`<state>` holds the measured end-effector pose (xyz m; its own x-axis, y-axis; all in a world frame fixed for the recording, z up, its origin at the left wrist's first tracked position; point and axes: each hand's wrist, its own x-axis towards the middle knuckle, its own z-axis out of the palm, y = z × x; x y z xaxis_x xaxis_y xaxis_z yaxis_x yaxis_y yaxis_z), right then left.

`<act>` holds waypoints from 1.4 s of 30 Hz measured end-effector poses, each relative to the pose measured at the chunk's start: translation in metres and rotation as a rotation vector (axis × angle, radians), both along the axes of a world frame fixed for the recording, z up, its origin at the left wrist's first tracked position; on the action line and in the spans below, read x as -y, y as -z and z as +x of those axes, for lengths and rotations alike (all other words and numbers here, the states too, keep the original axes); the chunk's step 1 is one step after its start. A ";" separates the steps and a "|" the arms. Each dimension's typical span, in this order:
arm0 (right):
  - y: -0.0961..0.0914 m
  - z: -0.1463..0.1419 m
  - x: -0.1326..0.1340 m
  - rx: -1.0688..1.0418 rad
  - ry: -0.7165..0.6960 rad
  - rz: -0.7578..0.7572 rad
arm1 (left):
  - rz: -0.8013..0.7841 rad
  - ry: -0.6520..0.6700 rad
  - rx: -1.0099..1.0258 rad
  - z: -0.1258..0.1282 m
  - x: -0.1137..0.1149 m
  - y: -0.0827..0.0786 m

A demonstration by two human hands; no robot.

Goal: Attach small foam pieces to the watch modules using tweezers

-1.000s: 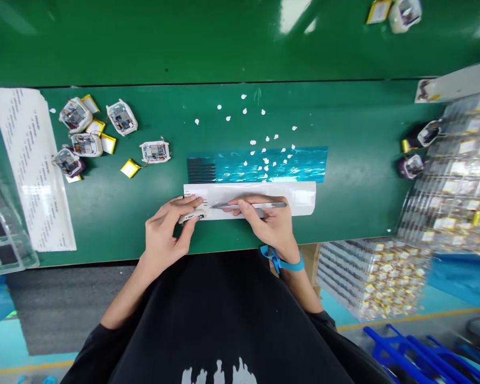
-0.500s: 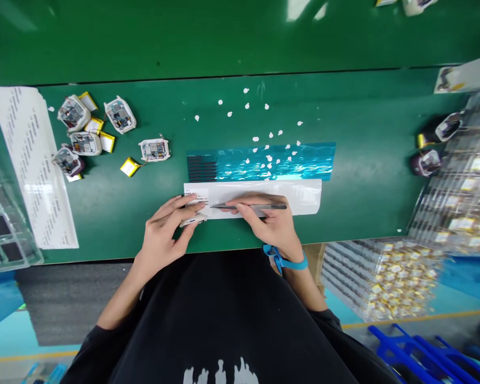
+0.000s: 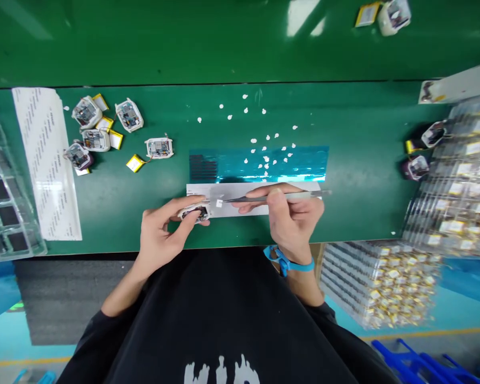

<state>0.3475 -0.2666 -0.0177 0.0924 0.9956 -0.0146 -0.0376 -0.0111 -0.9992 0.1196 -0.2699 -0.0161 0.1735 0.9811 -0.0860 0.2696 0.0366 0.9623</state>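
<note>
My left hand (image 3: 162, 234) grips a small white watch-like casing (image 3: 194, 213) with its open electronics side up, at the near edge of the green table (image 3: 116, 213). My right hand (image 3: 292, 216) pinches metal tweezers (image 3: 264, 198) that point left. A tiny white sticker (image 3: 219, 203) hangs at the tweezer tips, just right of the casing. Both hands work over a white sticker sheet (image 3: 232, 193). A shiny blue film strip (image 3: 264, 162) lies just beyond it. A blue band (image 3: 290, 261) circles my right wrist.
Several open casings with yellow batteries (image 3: 104, 133) lie at the left, beside a long white backing sheet (image 3: 46, 160) and a clear tray (image 3: 4, 213). Small white peeled bits (image 3: 264, 138) dot the middle. Stacked trays of batteries (image 3: 456, 176) fill the right; two dark casings (image 3: 418, 154) sit beside them.
My right hand has lifted the tweezers off the white sheet with a small white sticker at the tips. My left hand turned the casing so its open side faces up.
</note>
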 end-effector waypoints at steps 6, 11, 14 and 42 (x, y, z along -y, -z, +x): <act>-0.019 -0.013 -0.003 0.026 -0.086 0.068 | -0.243 0.169 0.286 0.008 -0.013 -0.022; -0.019 -0.013 -0.004 0.066 -0.108 0.083 | -0.233 0.186 0.298 0.012 -0.011 -0.024; -0.018 -0.013 -0.004 0.070 -0.096 0.080 | -0.208 0.174 0.284 0.014 -0.010 -0.025; 0.016 0.022 -0.060 0.643 -0.309 0.316 | 0.254 0.197 -0.320 -0.001 -0.044 0.014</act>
<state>0.3695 -0.2063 -0.0335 -0.2956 0.9255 0.2369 0.5084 0.3623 -0.7812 0.1182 -0.2254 -0.0298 0.3633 0.9288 0.0736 0.5328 -0.2720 0.8013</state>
